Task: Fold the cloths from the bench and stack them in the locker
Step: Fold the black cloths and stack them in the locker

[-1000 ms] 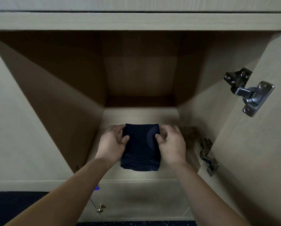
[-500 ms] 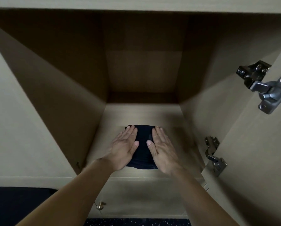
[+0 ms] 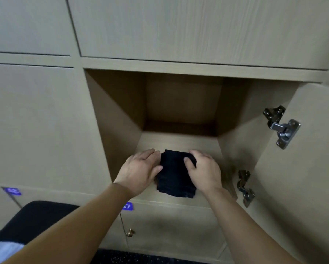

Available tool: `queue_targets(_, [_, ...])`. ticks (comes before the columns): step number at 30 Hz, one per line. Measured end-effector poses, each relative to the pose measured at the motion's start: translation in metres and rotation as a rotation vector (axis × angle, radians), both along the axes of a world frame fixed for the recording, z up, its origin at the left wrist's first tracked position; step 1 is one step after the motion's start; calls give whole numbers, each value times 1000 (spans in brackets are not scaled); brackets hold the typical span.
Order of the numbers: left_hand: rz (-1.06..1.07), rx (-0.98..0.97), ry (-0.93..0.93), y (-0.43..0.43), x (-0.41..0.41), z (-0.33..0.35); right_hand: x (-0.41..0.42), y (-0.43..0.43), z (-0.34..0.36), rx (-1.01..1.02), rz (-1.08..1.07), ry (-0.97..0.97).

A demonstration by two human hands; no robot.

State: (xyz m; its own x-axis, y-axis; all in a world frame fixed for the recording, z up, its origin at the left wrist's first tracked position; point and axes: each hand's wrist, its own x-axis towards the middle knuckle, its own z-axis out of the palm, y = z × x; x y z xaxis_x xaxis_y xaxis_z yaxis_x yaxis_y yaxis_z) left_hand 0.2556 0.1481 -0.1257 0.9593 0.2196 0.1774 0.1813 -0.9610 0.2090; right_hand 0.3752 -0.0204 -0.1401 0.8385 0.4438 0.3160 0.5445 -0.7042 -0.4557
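Lower centre of the frame, the left hand (image 3: 140, 172) lies flat, fingers straight and together, against the left edge of the folded dark cloth (image 3: 176, 178), which sits on the locker (image 3: 178, 141) floor near the front. Now the right hand (image 3: 204, 173) curls over the cloth's right edge, thumb on top; the door (image 3: 304, 187) hangs open far right.

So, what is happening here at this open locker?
A person is setting a folded dark cloth on the floor of the open locker, near its front edge. The left hand lies with straight fingers against the cloth's left side. The right hand curls over its right edge, thumb on top. The locker door stands open at the right.
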Motion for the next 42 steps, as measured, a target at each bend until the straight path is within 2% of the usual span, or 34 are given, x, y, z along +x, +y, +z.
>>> queue_targets(6, [140, 60, -21, 1, -89, 40, -68, 3, 52, -4, 86, -28])
queue_targets(12, [356, 56, -38, 10, -216, 49, -171, 31, 70, -23, 303, -23])
queue_targets(21, [630, 31, -58, 21, -398, 40, -312, 76, 56, -67, 608, -9])
queue_targets(30, [870, -18, -41, 26, -552, 2, -412, 112, 3, -181, 852, 61])
queue_targets(36, [986, -95, -17, 33, -602, -46, -453, 140, -22, -282, 936, 73])
queue_targets(42, [1010, -162, -32, 45, -615, -73, -484, 171, -38, -275, 1037, 101])
